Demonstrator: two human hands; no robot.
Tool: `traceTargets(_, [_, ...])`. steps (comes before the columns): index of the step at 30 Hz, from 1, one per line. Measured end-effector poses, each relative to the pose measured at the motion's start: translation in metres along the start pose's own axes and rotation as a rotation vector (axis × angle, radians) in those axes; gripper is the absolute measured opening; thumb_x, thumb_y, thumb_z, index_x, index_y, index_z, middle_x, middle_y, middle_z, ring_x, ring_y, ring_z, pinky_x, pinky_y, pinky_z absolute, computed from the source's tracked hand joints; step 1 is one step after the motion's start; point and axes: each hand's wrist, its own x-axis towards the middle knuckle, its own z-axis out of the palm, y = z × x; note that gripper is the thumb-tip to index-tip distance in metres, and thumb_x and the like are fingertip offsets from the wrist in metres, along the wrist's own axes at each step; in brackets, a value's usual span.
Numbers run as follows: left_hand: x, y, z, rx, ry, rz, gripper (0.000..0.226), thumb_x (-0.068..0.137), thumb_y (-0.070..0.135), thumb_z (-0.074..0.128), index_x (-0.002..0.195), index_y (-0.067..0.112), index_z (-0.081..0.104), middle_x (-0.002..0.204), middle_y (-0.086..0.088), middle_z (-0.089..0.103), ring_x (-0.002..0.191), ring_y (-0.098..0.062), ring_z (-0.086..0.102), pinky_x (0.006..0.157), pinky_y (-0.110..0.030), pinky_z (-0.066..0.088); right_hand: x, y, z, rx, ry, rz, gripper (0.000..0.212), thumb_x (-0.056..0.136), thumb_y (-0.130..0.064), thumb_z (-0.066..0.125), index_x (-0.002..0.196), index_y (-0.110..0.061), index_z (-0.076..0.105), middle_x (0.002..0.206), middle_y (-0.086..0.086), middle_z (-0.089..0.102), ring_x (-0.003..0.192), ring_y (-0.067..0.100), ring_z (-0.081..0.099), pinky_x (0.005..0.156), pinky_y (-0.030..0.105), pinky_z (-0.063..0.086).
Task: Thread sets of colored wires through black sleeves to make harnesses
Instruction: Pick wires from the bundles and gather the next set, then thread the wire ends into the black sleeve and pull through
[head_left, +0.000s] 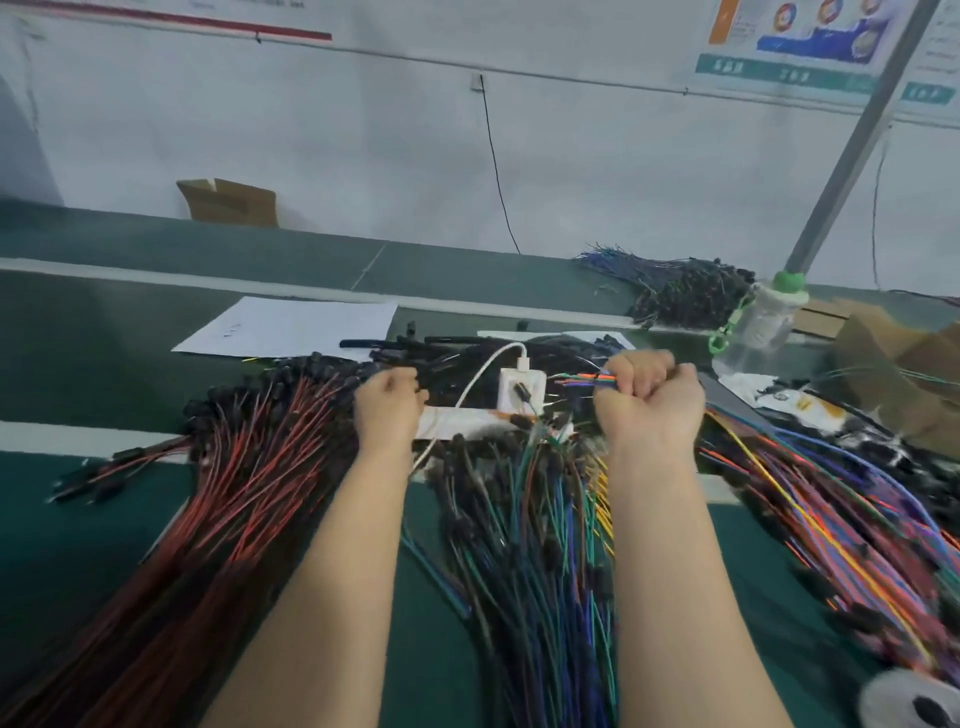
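My right hand (649, 400) is curled round a small set of colored wires (584, 382) whose orange, green and blue ends stick out to the left of the fist. My left hand (388, 402) reaches with curled fingers into the heap of loose black sleeves (457, 356) behind the wire piles; what it grips is hidden. Below my hands lie a pile of red and black wires (234, 478), a pile of green and blue wires (524, 545) and a mixed multicolored pile (831, 514).
A white charger with its cable (519, 387) sits between my hands. A sheet of paper (291, 325) lies at the back left. A clear bottle with a green cap (763, 322) and finished harnesses (680, 291) are at the back right. A tape roll (914, 701) shows at the bottom right.
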Motion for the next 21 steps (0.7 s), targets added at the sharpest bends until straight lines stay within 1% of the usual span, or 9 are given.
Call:
traceTargets(4, [0.058, -0.014, 0.021, 0.236, -0.056, -0.225, 0.036, 0.098, 0.017, 0.043, 0.126, -0.003, 0.052, 0.124, -0.021, 0.057, 0.113, -0.028, 0.058, 0.093, -0.034, 0.045, 0.03, -0.002, -0.008, -0.084, 0.019, -0.059, 0.045, 0.105, -0.024, 0.023, 0.061, -0.018, 0.029, 0.042, -0.005, 0.021, 0.032, 0.01, 0.016, 0.033, 0.019, 0.012])
traceTargets(6, [0.073, -0.011, 0.031, 0.277, -0.105, -0.288, 0.036, 0.097, 0.018, 0.048, 0.127, -0.002, 0.051, 0.128, -0.021, 0.054, 0.121, -0.032, 0.053, 0.098, -0.034, 0.045, 0.041, -0.003, -0.014, -0.102, 0.029, -0.073, 0.044, 0.104, -0.026, 0.023, 0.061, -0.017, 0.029, 0.043, -0.005, 0.022, 0.032, 0.01, 0.017, 0.033, 0.019, 0.012])
traceTargets(8, [0.084, -0.007, 0.036, 0.348, -0.159, -0.354, 0.025, 0.097, 0.014, 0.048, 0.116, -0.002, 0.051, 0.115, -0.019, 0.051, 0.111, -0.032, 0.058, 0.095, -0.035, 0.049, 0.048, -0.005, -0.019, -0.128, 0.037, -0.075, 0.044, 0.104, -0.027, 0.023, 0.061, -0.018, 0.029, 0.043, -0.006, 0.022, 0.032, 0.01, 0.017, 0.034, 0.02, 0.012])
traceTargets(10, [0.087, -0.006, 0.04, 0.297, -0.194, -0.458, 0.015, 0.099, 0.015, 0.045, 0.099, 0.0, 0.048, 0.109, -0.016, 0.046, 0.077, -0.027, 0.06, 0.065, -0.029, 0.057, 0.054, -0.006, -0.024, -0.137, 0.049, -0.074, 0.047, 0.105, -0.031, 0.023, 0.061, -0.018, 0.03, 0.043, -0.006, 0.021, 0.032, 0.01, 0.017, 0.035, 0.021, 0.011])
traceTargets(12, [0.087, -0.008, 0.044, 0.203, -0.176, -0.5, 0.02, 0.1, 0.015, 0.04, 0.085, 0.004, 0.044, 0.097, -0.013, 0.05, 0.048, -0.015, 0.052, 0.037, -0.016, 0.045, 0.057, -0.007, -0.029, -0.125, 0.059, -0.077, 0.048, 0.106, -0.033, 0.023, 0.061, -0.017, 0.03, 0.043, -0.005, 0.021, 0.032, 0.011, 0.017, 0.035, 0.021, 0.011])
traceTargets(14, [0.084, -0.008, 0.05, 0.127, -0.083, -0.46, 0.01, 0.098, 0.007, 0.041, 0.096, 0.003, 0.05, 0.078, -0.011, 0.05, 0.038, -0.011, 0.048, 0.034, -0.015, 0.042, 0.058, -0.008, -0.032, -0.127, 0.071, -0.074, 0.048, 0.106, -0.033, 0.024, 0.06, -0.017, 0.031, 0.043, -0.005, 0.021, 0.032, 0.011, 0.016, 0.035, 0.021, 0.011])
traceTargets(16, [0.079, -0.007, 0.052, 0.005, 0.074, -0.293, 0.017, 0.094, 0.0, 0.045, 0.105, 0.002, 0.057, 0.082, -0.014, 0.057, 0.053, -0.016, 0.054, 0.052, -0.023, 0.052, 0.057, -0.01, -0.034, -0.13, 0.087, -0.065, 0.047, 0.105, -0.029, 0.026, 0.06, -0.017, 0.031, 0.043, -0.006, 0.02, 0.033, 0.011, 0.016, 0.035, 0.02, 0.011])
traceTargets(18, [0.07, 0.003, 0.049, 0.074, 0.243, 0.06, 0.02, 0.092, 0.002, 0.05, 0.106, 0.005, 0.064, 0.105, -0.016, 0.064, 0.079, -0.024, 0.065, 0.077, -0.032, 0.056, 0.054, -0.013, -0.034, -0.125, 0.097, -0.073, 0.046, 0.104, -0.026, 0.028, 0.059, -0.018, 0.032, 0.044, -0.006, 0.02, 0.033, 0.011, 0.016, 0.035, 0.02, 0.011])
traceTargets(21, [0.039, 0.045, 0.037, 0.136, 0.378, 0.611, 0.024, 0.091, 0.007, 0.055, 0.113, 0.01, 0.063, 0.108, -0.003, 0.057, 0.081, 0.001, 0.061, 0.079, -0.011, 0.049, 0.043, -0.016, -0.029, -0.125, 0.098, -0.087, 0.047, 0.105, -0.024, 0.027, 0.059, -0.017, 0.033, 0.043, -0.005, 0.02, 0.033, 0.011, 0.017, 0.034, 0.021, 0.011])
